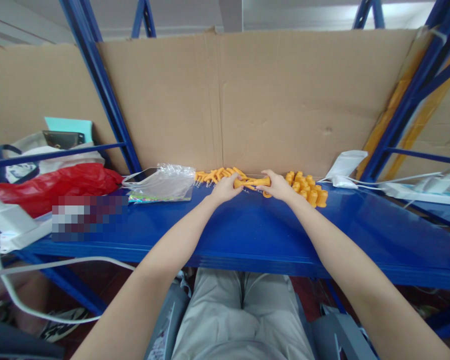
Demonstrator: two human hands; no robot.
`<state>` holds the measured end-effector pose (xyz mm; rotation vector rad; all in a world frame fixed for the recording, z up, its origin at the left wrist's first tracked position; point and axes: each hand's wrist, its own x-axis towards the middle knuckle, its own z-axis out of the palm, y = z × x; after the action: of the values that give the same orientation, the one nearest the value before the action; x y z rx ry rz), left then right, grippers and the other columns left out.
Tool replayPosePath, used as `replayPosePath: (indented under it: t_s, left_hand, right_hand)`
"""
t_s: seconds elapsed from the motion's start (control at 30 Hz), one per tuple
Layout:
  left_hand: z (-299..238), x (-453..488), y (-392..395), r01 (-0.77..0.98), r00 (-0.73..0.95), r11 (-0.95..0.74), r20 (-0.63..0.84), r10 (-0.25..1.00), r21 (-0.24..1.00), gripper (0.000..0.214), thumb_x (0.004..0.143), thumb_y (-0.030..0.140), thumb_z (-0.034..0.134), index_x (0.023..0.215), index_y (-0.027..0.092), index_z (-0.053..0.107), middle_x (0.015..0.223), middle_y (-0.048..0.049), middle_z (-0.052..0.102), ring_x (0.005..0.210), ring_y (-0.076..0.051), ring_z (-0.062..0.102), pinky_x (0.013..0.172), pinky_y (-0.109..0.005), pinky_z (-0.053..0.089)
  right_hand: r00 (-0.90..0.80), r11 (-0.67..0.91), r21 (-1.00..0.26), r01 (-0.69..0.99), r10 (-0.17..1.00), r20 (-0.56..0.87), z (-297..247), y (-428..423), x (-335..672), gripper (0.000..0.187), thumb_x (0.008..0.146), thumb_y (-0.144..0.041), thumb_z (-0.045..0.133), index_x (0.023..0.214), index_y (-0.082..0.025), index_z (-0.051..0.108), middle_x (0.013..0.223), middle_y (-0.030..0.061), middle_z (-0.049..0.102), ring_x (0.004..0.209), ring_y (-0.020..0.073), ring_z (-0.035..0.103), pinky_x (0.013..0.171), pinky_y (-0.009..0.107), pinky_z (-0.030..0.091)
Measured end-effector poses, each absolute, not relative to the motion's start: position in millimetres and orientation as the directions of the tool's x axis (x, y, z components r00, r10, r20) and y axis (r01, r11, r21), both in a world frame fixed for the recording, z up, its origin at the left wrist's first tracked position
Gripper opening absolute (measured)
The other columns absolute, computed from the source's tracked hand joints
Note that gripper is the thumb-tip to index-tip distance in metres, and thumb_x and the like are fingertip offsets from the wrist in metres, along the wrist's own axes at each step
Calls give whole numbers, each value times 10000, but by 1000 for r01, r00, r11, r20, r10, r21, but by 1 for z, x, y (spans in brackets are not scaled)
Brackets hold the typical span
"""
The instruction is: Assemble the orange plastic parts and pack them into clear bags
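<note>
Both my hands reach to the back of a blue metal shelf (247, 235). My left hand (227, 189) and my right hand (276, 186) are closed on the two ends of one small orange plastic piece (253, 182), held level between them. Behind my left hand lies a loose heap of orange pieces (213, 175). To the right of my right hand stands a cluster of short upright orange pieces (307, 187). My fingertips are partly hidden by the piece.
A clear plastic bag (165, 182) lies left of the heap, with a phone (140, 175) beside it. A red bag (48, 187) and other bags fill the left end. White pouch (347, 162), cables and a power strip (416, 192) sit at right. Cardboard (247, 100) backs the shelf.
</note>
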<state>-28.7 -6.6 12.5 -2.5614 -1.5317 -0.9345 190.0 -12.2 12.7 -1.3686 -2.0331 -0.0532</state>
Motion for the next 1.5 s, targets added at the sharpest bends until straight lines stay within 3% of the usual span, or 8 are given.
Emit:
replayPosePath:
  t_s: [0.17, 0.4, 0.6, 0.8, 0.93, 1.13, 1.37, 1.5]
  left_hand:
    - [13, -32, -4, 820, 302, -488, 499, 813, 299, 350, 833, 304, 585, 1144, 145, 593, 741, -20, 609, 723, -198, 593, 731, -296, 435]
    - [13, -36, -3, 809, 317, -513, 522, 792, 288, 328, 825, 308, 599, 1117, 160, 605, 644, 17, 544, 641, -180, 546, 663, -274, 408]
    - [14, -36, -3, 809, 324, -526, 547, 772, 263, 323, 834, 311, 603, 1126, 174, 603, 670, 12, 563, 665, -181, 562, 680, -271, 416]
    - [12, -38, -1, 827, 292, -500, 565, 772, 256, 318, 834, 293, 609, 1130, 176, 604, 693, 6, 581, 693, -186, 585, 688, -269, 425]
    - [13, -38, -3, 840, 298, -493, 566, 768, 227, 319, 841, 283, 603, 1146, 188, 605, 680, 13, 579, 695, -186, 594, 680, -263, 427]
    - [17, -34, -8, 835, 321, -502, 544, 775, 223, 315, 855, 280, 606, 1154, 178, 610, 761, -12, 629, 750, -189, 619, 728, -266, 438]
    - [18, -35, -9, 850, 303, -474, 521, 798, 231, 318, 878, 321, 607, 1162, 179, 594, 748, -7, 641, 752, -190, 626, 717, -258, 434]
    - [16, -35, -7, 847, 299, -478, 534, 791, 234, 320, 876, 344, 616, 1156, 190, 597, 777, -13, 650, 785, -193, 633, 731, -259, 434]
  right_hand:
    - [-226, 568, -512, 645, 781, 582, 7, 4, 199, 423, 772, -186, 673, 1181, -172, 566, 1175, 122, 650, 933, 206, 679, 852, 376, 545]
    - [-180, 508, -702, 500, 853, 489, 13, 3, 202, 125, 791, -264, 707, 861, -168, 665, 932, 83, 739, 893, 209, 699, 859, 354, 557]
    - [-105, 387, -782, 489, 916, 387, 19, -9, 196, 212, 903, -358, 595, 896, -160, 671, 764, 74, 743, 783, 194, 719, 772, 305, 559]
    - [-161, 321, -850, 419, 947, 278, 24, -17, 199, 363, 785, -206, 734, 1115, -187, 584, 793, 33, 752, 761, 169, 708, 746, 288, 541]
    - [-187, 340, -838, 427, 940, 286, 25, -18, 202, 207, 832, -357, 685, 929, -181, 639, 763, 48, 749, 788, 172, 696, 852, 325, 509]
    - [-161, 341, -756, 558, 939, 304, 27, -18, 200, 509, 910, -549, 490, 592, -185, 650, 765, 95, 749, 894, 208, 678, 961, 327, 440]
    - [-154, 261, -871, 417, 964, 215, 23, -18, 197, 250, 864, -272, 650, 1096, -188, 607, 754, 32, 748, 838, 172, 703, 871, 299, 496]
    - [-160, 241, -885, 399, 968, 192, 20, -15, 199, 254, 855, -208, 653, 1098, -192, 582, 699, 12, 729, 817, 167, 707, 873, 300, 501]
